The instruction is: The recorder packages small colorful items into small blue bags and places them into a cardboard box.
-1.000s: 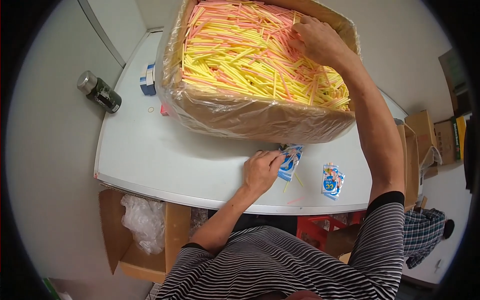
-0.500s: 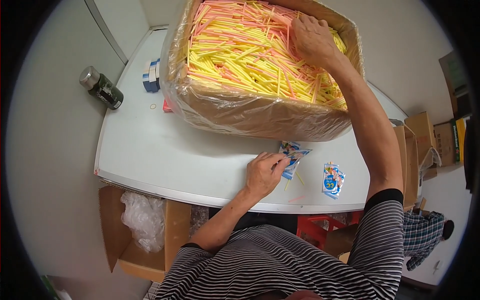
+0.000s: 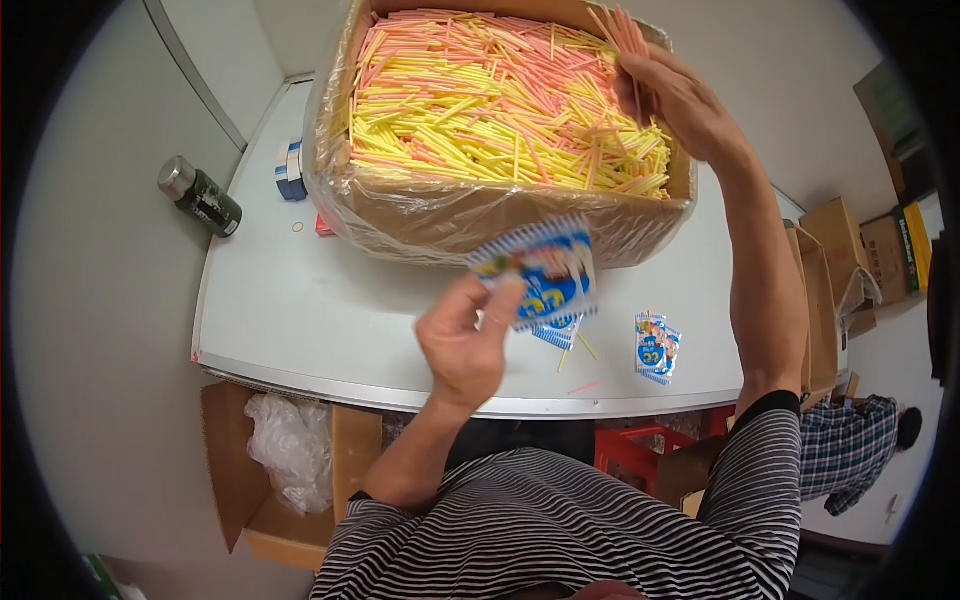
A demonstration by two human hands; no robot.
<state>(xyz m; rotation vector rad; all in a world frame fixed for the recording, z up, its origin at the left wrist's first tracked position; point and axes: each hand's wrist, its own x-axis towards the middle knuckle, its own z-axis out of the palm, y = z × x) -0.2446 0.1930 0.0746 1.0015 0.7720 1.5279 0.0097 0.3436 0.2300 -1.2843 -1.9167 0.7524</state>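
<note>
My left hand [image 3: 462,345] pinches a small blue-and-white printed packet [image 3: 550,280] between thumb and fingers, raised over the table and slightly blurred. Above the far right corner of a large cardboard box [image 3: 440,212], my right hand [image 3: 682,105] grips a bunch of thin pink sticks [image 3: 630,42], tips upward. The box is lined with clear plastic and filled with loose pink and yellow sticks [image 3: 450,110]. Another packet [image 3: 560,332] lies on the table, partly covered by the held one. Several loose sticks [image 3: 587,347] rest beside it.
More packets [image 3: 656,348] overlap on the right of the white table [image 3: 290,320]. A dark flask [image 3: 205,200] stands at the left, near a blue-and-white object [image 3: 291,172]. Below the table sits an open carton with clear plastic [image 3: 290,445]. A person [image 3: 850,450] is at the far right.
My left hand has lifted a packet off the table, moving left and up. My right hand has come up out of the sticks, rightward, with a pink bunch in it.
</note>
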